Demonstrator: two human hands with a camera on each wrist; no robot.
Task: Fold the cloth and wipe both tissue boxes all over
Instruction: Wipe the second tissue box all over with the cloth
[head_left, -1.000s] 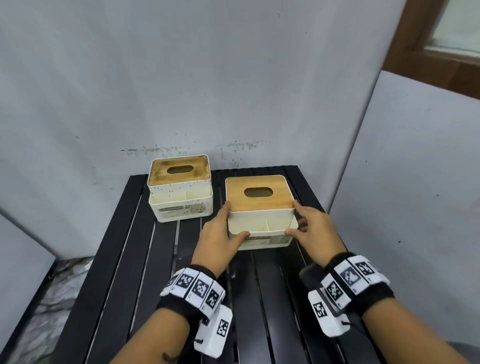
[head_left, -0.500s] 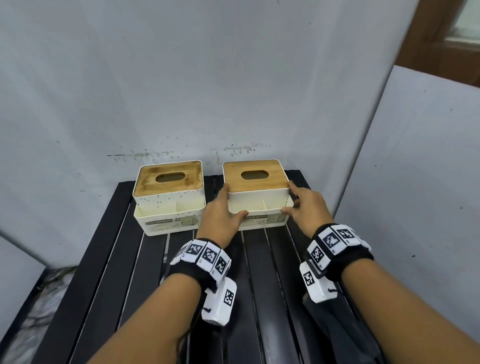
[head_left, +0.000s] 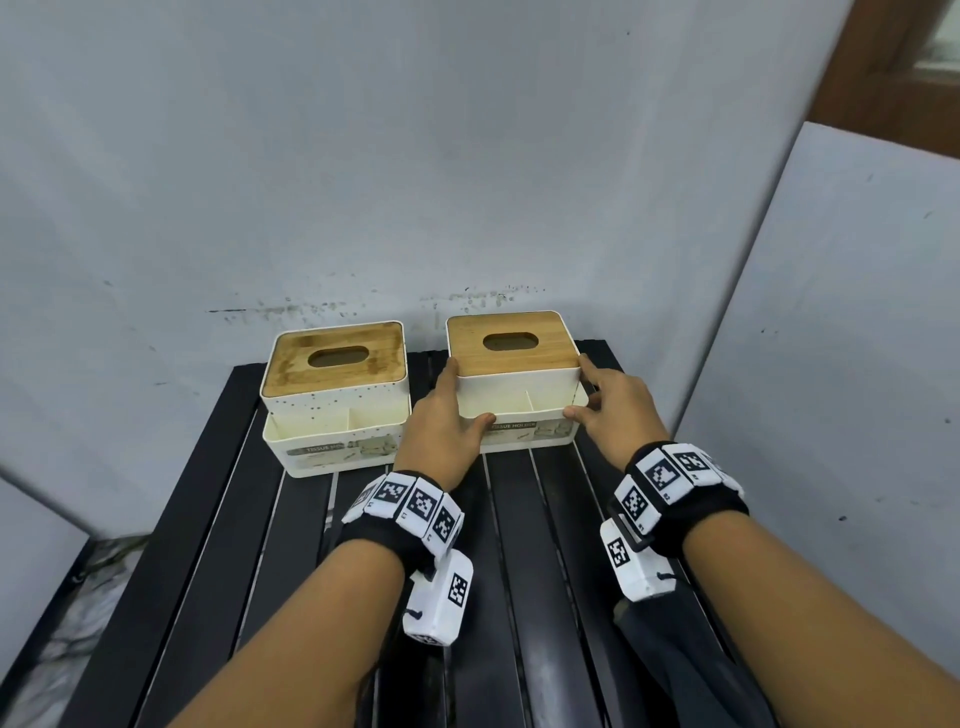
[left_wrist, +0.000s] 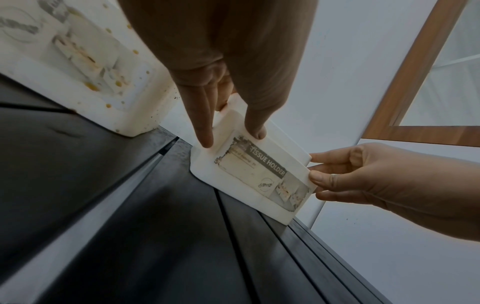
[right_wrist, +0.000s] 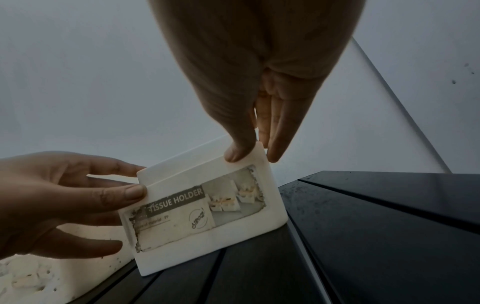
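Two white tissue boxes with wooden lids stand side by side at the back of the black slatted table (head_left: 291, 545). The left box (head_left: 335, 400) is speckled with dirt. Both hands hold the cleaner right box (head_left: 519, 384), which rests on the table. My left hand (head_left: 447, 415) grips its left front corner, thumb on the front wall. My right hand (head_left: 608, 405) grips the right front corner the same way. The left wrist view shows the left hand (left_wrist: 228, 123) pinching the box (left_wrist: 249, 174). In the right wrist view the right hand (right_wrist: 252, 152) pinches the labelled box (right_wrist: 202, 211). A dark cloth (head_left: 675, 670) lies under my right forearm.
A grey wall (head_left: 467, 182) rises right behind both boxes. A grey panel (head_left: 831, 364) stands close along the table's right side. The near slats of the table lie between my forearms. Floor shows past the table's left edge (head_left: 78, 597).
Both hands have slid the right box away from me, from mid-table to the back by the wall, level with the speckled box. The grip has stayed the same.
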